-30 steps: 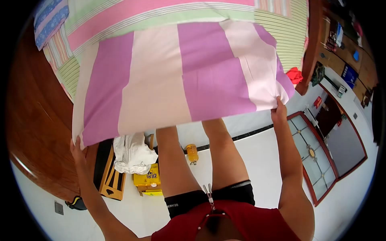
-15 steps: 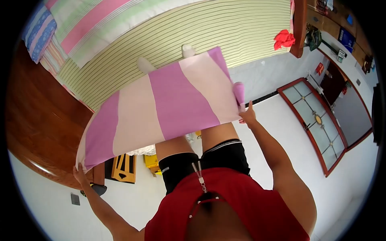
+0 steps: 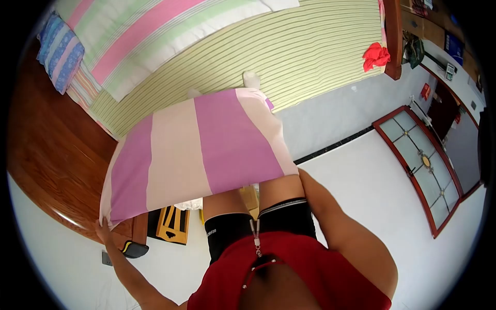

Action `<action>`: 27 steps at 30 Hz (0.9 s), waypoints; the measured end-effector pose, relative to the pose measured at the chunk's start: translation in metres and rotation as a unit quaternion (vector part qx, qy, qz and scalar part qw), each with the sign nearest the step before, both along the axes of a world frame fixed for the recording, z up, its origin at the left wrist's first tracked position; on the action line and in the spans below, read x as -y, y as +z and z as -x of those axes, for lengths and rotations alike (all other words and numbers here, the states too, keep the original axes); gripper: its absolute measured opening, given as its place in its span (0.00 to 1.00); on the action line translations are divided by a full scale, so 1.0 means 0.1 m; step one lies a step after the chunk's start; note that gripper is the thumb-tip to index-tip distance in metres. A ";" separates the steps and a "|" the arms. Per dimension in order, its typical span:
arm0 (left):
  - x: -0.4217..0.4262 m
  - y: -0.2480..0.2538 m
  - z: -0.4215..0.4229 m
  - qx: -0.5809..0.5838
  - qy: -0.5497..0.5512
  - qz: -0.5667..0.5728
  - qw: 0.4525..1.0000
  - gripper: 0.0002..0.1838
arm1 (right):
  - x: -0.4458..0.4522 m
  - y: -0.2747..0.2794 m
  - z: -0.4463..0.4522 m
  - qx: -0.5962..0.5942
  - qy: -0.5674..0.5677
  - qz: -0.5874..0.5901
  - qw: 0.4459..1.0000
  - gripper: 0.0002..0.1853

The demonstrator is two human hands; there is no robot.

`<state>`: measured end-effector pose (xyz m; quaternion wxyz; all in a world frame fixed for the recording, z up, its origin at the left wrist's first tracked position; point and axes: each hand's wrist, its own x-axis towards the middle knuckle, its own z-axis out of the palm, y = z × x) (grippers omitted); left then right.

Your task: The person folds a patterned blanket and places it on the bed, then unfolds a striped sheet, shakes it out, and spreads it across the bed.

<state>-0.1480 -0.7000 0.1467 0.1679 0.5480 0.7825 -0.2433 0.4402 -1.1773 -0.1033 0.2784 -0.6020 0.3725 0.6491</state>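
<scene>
From the left hand [image 3: 104, 230] stretches cloth [image 3: 178, 155] (striped).

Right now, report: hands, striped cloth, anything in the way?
Left hand pinching striped cloth by corner. Right hand hidden. Cloth spread above legs. Red bundle clear of it.

purple-and-cream cloth [image 3: 175, 155] drew back, more green-striped mat [image 3: 315, 41] came into view, right hand slipped behind the cloth
</scene>
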 end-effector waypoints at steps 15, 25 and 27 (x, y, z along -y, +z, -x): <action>-0.43 0.09 0.09 -0.007 -0.124 -0.027 0.992 0.12 | -1.01 -0.58 0.37 0.134 -0.234 0.030 0.963 0.20; -0.68 -0.27 -0.31 -0.075 -0.100 0.017 0.992 0.14 | 0.25 0.23 -0.76 0.174 -0.115 0.016 0.978 0.18; -0.87 -0.32 -0.66 -0.075 -0.107 0.035 0.991 0.14 | -0.07 0.30 -1.40 0.040 -0.079 -0.050 0.995 0.21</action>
